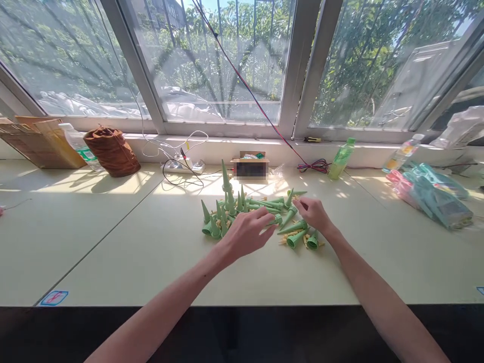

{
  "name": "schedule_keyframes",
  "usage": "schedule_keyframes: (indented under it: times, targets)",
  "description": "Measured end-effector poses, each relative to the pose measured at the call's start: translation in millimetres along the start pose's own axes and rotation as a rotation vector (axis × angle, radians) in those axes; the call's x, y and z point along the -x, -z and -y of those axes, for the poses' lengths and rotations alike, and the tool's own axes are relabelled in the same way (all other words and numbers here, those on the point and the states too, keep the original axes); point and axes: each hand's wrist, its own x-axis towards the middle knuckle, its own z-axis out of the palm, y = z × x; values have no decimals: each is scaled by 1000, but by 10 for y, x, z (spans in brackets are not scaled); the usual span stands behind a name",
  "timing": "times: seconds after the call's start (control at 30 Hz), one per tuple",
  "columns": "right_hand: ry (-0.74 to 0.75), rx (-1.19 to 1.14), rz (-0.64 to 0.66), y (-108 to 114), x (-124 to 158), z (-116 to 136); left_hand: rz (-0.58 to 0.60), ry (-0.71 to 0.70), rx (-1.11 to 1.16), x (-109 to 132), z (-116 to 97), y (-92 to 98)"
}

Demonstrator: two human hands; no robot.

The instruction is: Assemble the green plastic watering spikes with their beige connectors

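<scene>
Several green plastic cones (pixel 214 228) lie and stand in a heap on the pale table (pixel 151 252), with small yellowish pieces (pixel 283 241) among them. My left hand (pixel 254 227) hovers over the front of the heap, fingers apart and bent, with a green cone's ribbed end just beyond its fingertips. On the right side of the heap, my right hand (pixel 312 212) has its fingers pinched together beside a green cone (pixel 290 199); what lies between the fingertips is too small to make out.
Along the window side stand a small open cardboard box (pixel 250 169), a power strip (pixel 183 165) with cables, a brown cloth bag (pixel 111 151) and a green bottle (pixel 341 159). Plastic bags (pixel 438 194) lie at the right. The front edge is near my forearms.
</scene>
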Motion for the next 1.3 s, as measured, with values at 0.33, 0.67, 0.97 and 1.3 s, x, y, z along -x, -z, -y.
schedule_keyframes:
  times: [0.33,0.67,0.97,1.3]
  targets:
    - [-109,-48,-3,79,-38,13,56,202,45,93,109,-805]
    - [-147,38,188,60,-11,14,198,249,344,115,46,-824]
    - [-110,47,258,4,13,-60,300,305,306,49,1,-753]
    - [-137,62,284,23,4,-34,317,307,271,42,14,-744]
